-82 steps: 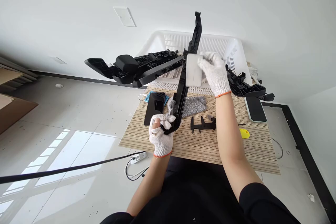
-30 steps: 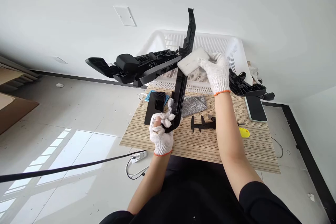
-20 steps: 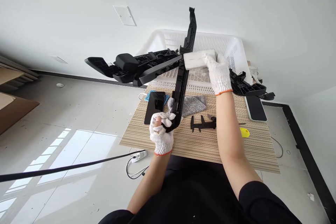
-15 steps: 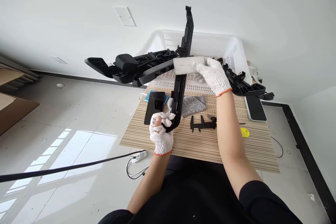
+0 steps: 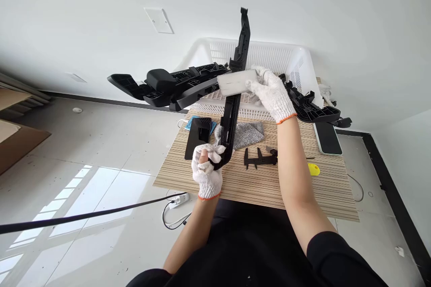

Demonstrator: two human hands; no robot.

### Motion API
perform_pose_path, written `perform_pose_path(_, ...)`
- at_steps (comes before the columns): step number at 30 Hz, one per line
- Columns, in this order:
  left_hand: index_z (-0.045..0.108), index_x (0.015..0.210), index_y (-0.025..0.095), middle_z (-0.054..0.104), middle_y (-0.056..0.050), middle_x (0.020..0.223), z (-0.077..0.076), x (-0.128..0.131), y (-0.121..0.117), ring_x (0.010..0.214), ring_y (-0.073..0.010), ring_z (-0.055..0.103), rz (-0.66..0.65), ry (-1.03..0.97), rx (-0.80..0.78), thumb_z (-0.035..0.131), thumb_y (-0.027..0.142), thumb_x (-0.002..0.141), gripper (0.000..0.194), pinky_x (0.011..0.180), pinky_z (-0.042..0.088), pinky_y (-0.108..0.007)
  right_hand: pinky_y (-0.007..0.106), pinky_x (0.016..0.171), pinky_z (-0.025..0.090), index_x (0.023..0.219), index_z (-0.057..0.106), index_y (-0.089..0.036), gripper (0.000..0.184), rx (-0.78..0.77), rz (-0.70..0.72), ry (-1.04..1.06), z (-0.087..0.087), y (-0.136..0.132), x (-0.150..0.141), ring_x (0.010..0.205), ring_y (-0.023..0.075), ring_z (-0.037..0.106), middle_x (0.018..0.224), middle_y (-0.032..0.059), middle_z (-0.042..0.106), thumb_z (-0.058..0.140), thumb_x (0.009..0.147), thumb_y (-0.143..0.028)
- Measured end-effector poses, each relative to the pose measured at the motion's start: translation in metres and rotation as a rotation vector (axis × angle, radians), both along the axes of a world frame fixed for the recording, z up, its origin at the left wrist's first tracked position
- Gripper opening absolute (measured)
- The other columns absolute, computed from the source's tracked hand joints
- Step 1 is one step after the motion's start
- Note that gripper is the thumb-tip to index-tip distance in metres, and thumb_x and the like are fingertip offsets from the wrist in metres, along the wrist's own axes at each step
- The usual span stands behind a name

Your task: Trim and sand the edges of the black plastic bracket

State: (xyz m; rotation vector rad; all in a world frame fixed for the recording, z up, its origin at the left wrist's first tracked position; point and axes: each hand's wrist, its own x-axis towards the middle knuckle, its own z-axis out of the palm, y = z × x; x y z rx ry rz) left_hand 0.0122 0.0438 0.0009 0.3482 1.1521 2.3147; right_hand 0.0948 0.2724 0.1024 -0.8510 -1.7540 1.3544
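Note:
My left hand (image 5: 206,175), in a white knit glove with the thumb tip bare, grips the lower end of a long black plastic trim piece (image 5: 230,119). The piece stands steeply up over the table, curved at its bottom end. Against its middle lies a flat white sponge (image 5: 236,82), tilted a little, with faint dark marks on it. My gloved right hand (image 5: 273,95) is closed on the sponge's right end; some of its fingers are hidden behind. Beyond the piece, other black plastic parts (image 5: 193,83) stick out to the left over the basket rim.
A white plastic basket (image 5: 305,60) stands by the wall, with more black parts (image 5: 311,110) at its right. On the striped table (image 5: 249,188) lie a black plastic piece (image 5: 198,138), a grey cloth (image 5: 249,134), a caliper (image 5: 259,159), a yellow-handled tool (image 5: 314,169) and a phone (image 5: 328,139).
My right hand has shifted the sponge slightly left and tilted it, its left end lower. The top of the trim piece has leaned a little right. My left hand keeps its grip.

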Motion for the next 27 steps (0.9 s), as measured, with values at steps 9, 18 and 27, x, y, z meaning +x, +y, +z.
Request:
perform_pose_path(9, 0.062, 0.084, 0.022, 0.046, 0.004, 0.058, 0.0012, 0.0001, -0.0004, 0.076, -0.0200, 0.069, -0.003, -0.009, -0.007, 0.080, 0.046, 0.088, 0.030, 0.072, 0.069, -0.040, 0.031, 0.058, 0.064, 0.130, 0.067, -0.023, 0.043, 0.013, -0.055, -0.019, 0.0075, -0.0060, 0.0022, 0.076, 0.0174, 0.072, 0.114, 0.0092, 0.073, 0.069, 0.096, -0.049)
perform_pose_path(18, 0.061, 0.088, 0.022, 0.047, 0.005, 0.057, 0.0014, 0.0003, -0.0007, 0.077, -0.0205, 0.069, -0.006, -0.025, -0.006, 0.080, 0.046, 0.088, 0.030, 0.071, 0.068, -0.039, 0.029, 0.055, 0.063, 0.132, 0.064, -0.023, 0.042, -0.035, -0.135, 0.026, 0.0075, -0.0047, 0.0015, 0.075, 0.0168, 0.073, 0.117, 0.0091, 0.074, 0.067, 0.098, -0.048)
perform_pose_path(27, 0.065, 0.087, 0.021, 0.048, 0.005, 0.058, -0.0018, -0.0013, -0.0004, 0.076, -0.0199, 0.070, -0.009, -0.049, 0.026, 0.086, 0.046, 0.082, 0.033, 0.072, 0.070, -0.043, 0.034, 0.063, 0.067, 0.133, 0.065, -0.021, 0.051, -0.001, -0.126, 0.006, 0.0051, -0.0042, 0.0023, 0.081, 0.0197, 0.076, 0.117, 0.0112, 0.072, 0.069, 0.095, -0.055)
